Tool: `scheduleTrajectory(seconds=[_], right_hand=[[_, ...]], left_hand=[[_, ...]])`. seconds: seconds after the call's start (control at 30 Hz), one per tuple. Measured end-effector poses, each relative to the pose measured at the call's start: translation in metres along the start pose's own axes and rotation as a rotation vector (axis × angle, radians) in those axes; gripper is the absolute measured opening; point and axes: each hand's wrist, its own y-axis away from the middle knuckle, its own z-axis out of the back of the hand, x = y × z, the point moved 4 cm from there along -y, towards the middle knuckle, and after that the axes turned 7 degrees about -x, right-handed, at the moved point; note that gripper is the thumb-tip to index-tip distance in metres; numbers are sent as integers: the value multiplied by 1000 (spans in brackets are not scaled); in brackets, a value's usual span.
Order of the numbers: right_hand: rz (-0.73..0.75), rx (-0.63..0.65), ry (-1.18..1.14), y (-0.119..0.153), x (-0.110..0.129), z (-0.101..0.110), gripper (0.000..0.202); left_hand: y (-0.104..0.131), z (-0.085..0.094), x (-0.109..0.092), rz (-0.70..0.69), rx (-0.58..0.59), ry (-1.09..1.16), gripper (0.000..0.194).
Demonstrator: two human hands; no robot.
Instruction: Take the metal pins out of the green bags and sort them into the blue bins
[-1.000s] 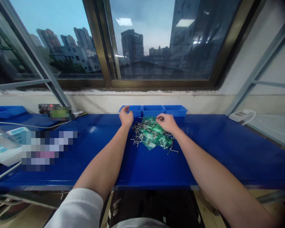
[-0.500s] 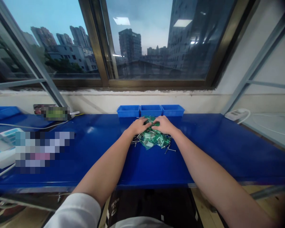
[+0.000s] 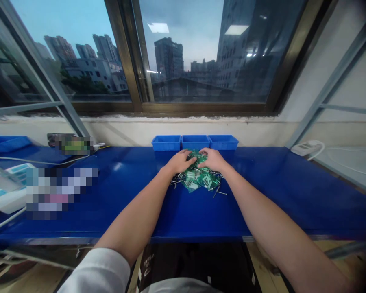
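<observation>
A pile of small green-tinted plastic packets [image 3: 192, 181] lies on the blue table, with thin metal pieces inside some of them. Loose screws [image 3: 221, 193] stick out around the edges of this heap. My left hand [image 3: 179, 162] rests on the pile's far left side, thumb apart from the curved fingers. Across from it, my right hand [image 3: 215, 159] lies on the far right side, also with thumb and fingers apart. Both hands touch the packets, and neither visibly grips one. Some of the fingertips are hidden among the packets.
Three blue bins [image 3: 195, 142] stand in a row behind the pile, by the wall. To the left are a white device [image 3: 10, 189] with a cable and a blurred patch. A white power strip [image 3: 306, 147] lies at the right. Grey metal struts rise on both sides.
The thumb and fingers of my right hand have spread a little wider apart over the packets. My left hand stays nearly in place. The whole view has shifted slightly.
</observation>
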Motion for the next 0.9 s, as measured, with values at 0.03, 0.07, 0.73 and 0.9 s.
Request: scheduleTrajectory(seconds=[0.03,0.07,0.73,0.9], right_hand=[[-26,-18,-28,0,0,1,59],[-52,-37,-55,-1,-1,2,59],[64,-177,-617,-2,19,7,19],[90,-135,-587,-4,15,3,13]], left_hand=[[0,2,-2,-6,-16,-2,47],[-1,3,-4,-17,-32,-5,46],[-5,16,-23,-73,-160,248,17],[-4,24,-22,-74,-334,268,22]])
